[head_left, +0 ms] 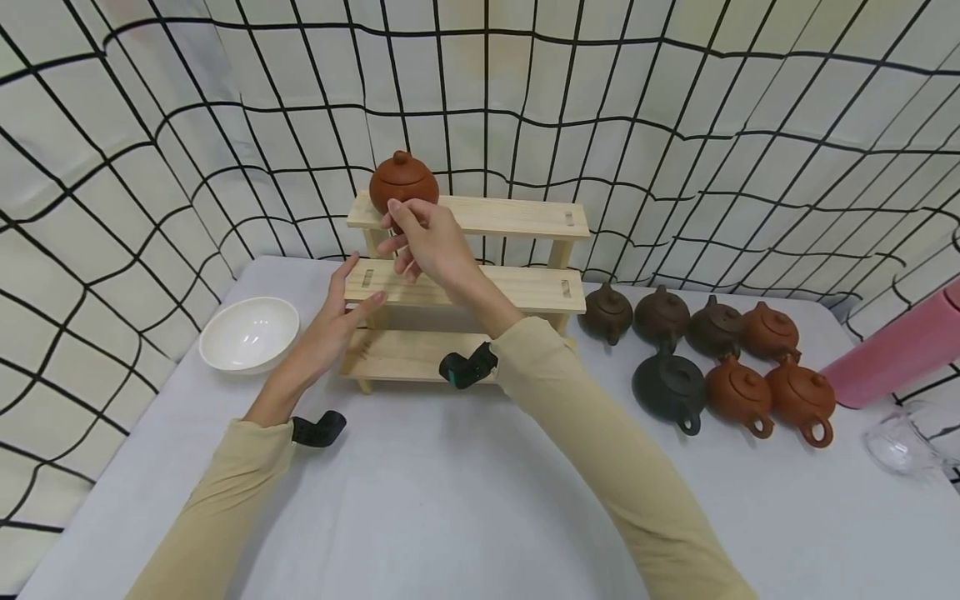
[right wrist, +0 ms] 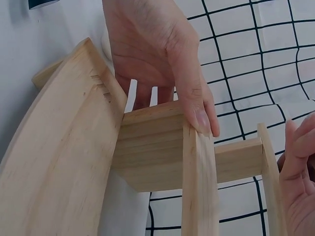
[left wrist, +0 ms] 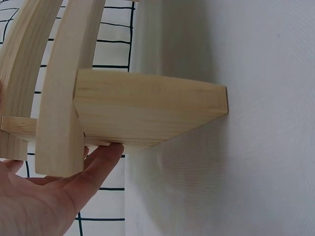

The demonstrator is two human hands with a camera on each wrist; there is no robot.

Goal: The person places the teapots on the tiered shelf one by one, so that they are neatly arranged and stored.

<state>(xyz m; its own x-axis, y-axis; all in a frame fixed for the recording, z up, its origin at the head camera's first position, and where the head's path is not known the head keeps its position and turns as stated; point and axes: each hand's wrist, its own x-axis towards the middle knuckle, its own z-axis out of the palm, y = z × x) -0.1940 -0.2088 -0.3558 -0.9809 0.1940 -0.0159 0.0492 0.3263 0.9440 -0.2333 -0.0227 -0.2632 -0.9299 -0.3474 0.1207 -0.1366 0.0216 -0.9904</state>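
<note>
A: By what is the arrangement carried?

B: By the white table (head_left: 480,500). Ahead of both hands a three-tiered wooden stand (head_left: 517,287) is set, presumably so that every tier can be reached from one position

A: How is the stand secured?

B: At its left end it is clamped by the left hand (head_left: 330,329): the thumb is laid on the middle tier's front edge, the fingers are passed round the side. Shifting is thereby likely resisted

A: What is kept to either side?

B: Well right of the right hand (head_left: 438,242), seven more teapots (head_left: 663,387) are ranked in two rows, the near handles turned outward, probably for easy lifting. Just left of the left hand a white bowl (head_left: 250,333) is placed, clear of the stand

A: And the smallest item?

B: One reddish-brown teapot (head_left: 405,183), found at the top tier's left end, just beyond the right hand. That hand's thumb and forefinger are brought together at its front, apparently pinched on the handle, though the exact hold is hidden
</note>
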